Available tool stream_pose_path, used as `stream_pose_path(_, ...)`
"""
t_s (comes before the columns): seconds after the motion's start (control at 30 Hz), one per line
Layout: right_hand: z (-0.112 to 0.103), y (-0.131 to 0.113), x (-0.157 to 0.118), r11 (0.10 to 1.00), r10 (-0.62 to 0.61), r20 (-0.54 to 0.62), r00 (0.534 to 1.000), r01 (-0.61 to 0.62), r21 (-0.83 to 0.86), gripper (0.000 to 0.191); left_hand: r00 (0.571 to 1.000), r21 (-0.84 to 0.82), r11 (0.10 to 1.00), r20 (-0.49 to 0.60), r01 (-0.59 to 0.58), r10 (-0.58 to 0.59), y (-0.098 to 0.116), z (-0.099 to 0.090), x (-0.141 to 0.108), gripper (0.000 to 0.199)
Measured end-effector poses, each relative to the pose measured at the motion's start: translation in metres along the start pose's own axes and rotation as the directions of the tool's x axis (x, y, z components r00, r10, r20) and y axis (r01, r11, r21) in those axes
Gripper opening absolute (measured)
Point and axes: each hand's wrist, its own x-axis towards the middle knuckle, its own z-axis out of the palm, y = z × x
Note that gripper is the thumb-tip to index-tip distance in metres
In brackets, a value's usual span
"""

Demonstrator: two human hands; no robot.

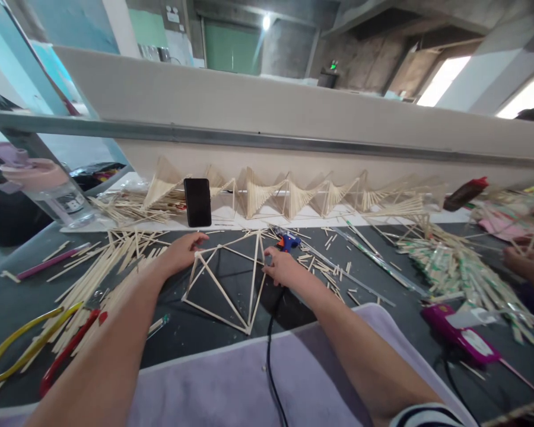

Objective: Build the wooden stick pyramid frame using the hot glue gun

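Note:
An open frame of thin wooden sticks (225,287), joined at its corners, stands on the dark table in front of me. My left hand (183,256) is at its upper left corner, fingers apart and slightly bent; whether they touch the sticks is unclear. At the frame's right side, the fingers of my right hand (285,268) are closed around a stick near a corner. Just behind that hand lies a blue glue gun (288,241), partly hidden. Its black cable (270,356) seems to run toward me over a lilac towel (204,391).
Loose sticks (86,279) and red-and-yellow-handled scissors (66,332) lie left. A phone (198,203) leans before a row of twisted stick models (289,196). Rightward are wrapped stick bundles (463,270), a magenta glue gun (460,335) and another person's hand (529,264). A bottle (48,190) stands far left.

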Motion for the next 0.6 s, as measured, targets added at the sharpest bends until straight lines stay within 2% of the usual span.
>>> stream_pose_path(0.07, 0.004, -0.002, 0.0, 1.0, 0.021, 0.004, 1.0, -0.021, 0.008, 0.031, 0.988, -0.008, 0.99, -0.052, -0.143, 0.143, 0.002, 0.015, 0.004, 0.046)
stream_pose_path(0.17, 0.01, -0.003, 0.004, 0.999, 0.031, -0.019, 0.999, -0.03, 0.013, 0.019, 0.969, -0.023, 0.969, -0.041, -0.244, 0.243, 0.003, 0.031, 0.005, 0.04)
stream_pose_path(0.23, 0.013, -0.004, 0.007, 0.999, 0.026, -0.038, 0.999, -0.025, 0.021, 0.013, 0.969, -0.016, 0.97, -0.04, -0.244, 0.243, 0.002, 0.037, 0.005, 0.037)
stream_pose_path(0.33, 0.014, -0.004, 0.009, 0.998, 0.009, -0.05, 0.999, -0.006, 0.063, 0.017, 0.981, 0.016, 0.984, -0.076, -0.179, 0.18, 0.002, 0.039, 0.006, 0.036)
stream_pose_path(0.5, 0.01, 0.0, 0.01, 0.981, -0.007, -0.075, 0.997, 0.022, 0.195, 0.039, 0.988, 0.074, 0.992, -0.113, -0.102, 0.11, -0.007, 0.041, 0.014, 0.043)
stream_pose_path(0.6, 0.01, 0.001, 0.009, 0.984, 0.005, -0.108, 0.994, 0.014, 0.18, 0.048, 0.987, 0.133, 0.987, -0.12, -0.094, 0.11, -0.018, 0.044, 0.02, 0.048)
